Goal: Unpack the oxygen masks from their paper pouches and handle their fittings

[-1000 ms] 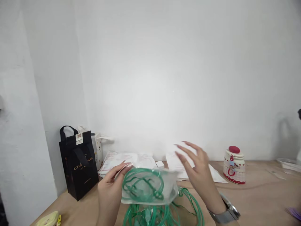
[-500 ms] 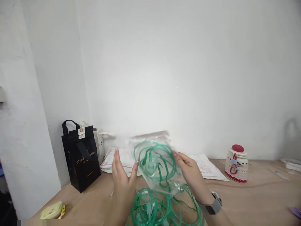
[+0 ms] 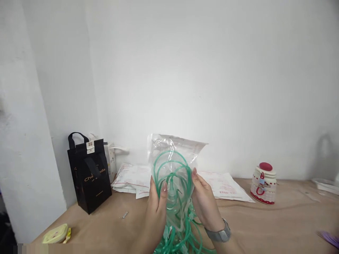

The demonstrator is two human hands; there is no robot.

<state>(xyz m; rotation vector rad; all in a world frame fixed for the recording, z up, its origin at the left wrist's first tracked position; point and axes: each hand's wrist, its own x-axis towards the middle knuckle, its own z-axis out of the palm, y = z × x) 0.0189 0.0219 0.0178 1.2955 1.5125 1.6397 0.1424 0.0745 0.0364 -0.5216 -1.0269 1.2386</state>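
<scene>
Between my hands is a clear plastic pouch (image 3: pixel 172 173) with coiled green tubing and what looks like an oxygen mask inside. My left hand (image 3: pixel 157 204) grips its left side, thumb on the front. On the right edge, my right hand (image 3: pixel 205 197) pinches the film; a grey watch (image 3: pixel 219 231) is on that wrist. The pouch is held up and tilted, its wide end at the top. Beneath it on the table lies a pile of loose green tubing with clear plastic parts (image 3: pixel 182 243), partly hidden by the pouch and my hands.
A black paper bag (image 3: pixel 91 176) stands at the left by the wall. White printed packets (image 3: pixel 225 187) lie along the back of the brown table (image 3: pixel 278 225). A white-and-red jar (image 3: pixel 264 183) stands right; a yellow pouch (image 3: pixel 57 234) lies front left.
My left hand, apart from the pouch before, has moved right and taken hold of its left side. The pouch has turned more upright, and my right hand has shifted slightly left.
</scene>
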